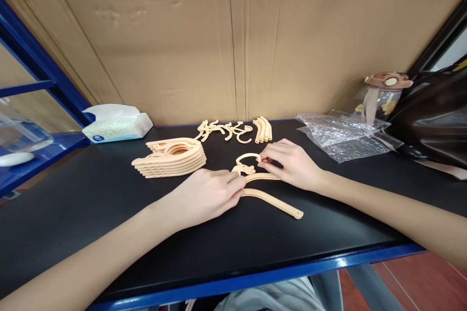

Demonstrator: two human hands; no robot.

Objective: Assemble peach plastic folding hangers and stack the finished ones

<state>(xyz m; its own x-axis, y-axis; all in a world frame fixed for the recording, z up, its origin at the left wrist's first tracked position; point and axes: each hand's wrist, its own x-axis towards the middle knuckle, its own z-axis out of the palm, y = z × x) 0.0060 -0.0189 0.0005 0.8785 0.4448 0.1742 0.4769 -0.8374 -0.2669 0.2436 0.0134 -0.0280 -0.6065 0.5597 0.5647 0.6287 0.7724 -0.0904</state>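
My right hand (pixel 294 163) pinches the tip of a cream plastic hanger hook (pixel 247 156) over the black table. Closed beside it, my left hand (pixel 215 190) grips the inner ends of the hanger arms, and its fingers hide the joint. One curved hanger arm (pixel 275 200) points down to the right, out from under the left fingertips. Another hanger arm (pixel 260 176) lies just above it, partly covered by my right hand. To the left of these parts is a neat stack of folded cream hangers (pixel 175 163).
At the back lie loose hanger hooks (pixel 245 135) and a row of curved arms (pixel 263 130). A tissue pack (pixel 116 124) is at the back left. Crumpled clear plastic bags (pixel 339 136) and a bottle (pixel 388 90) are at the right. Cardboard (pixel 164 48) stands behind the table (pixel 204 252).
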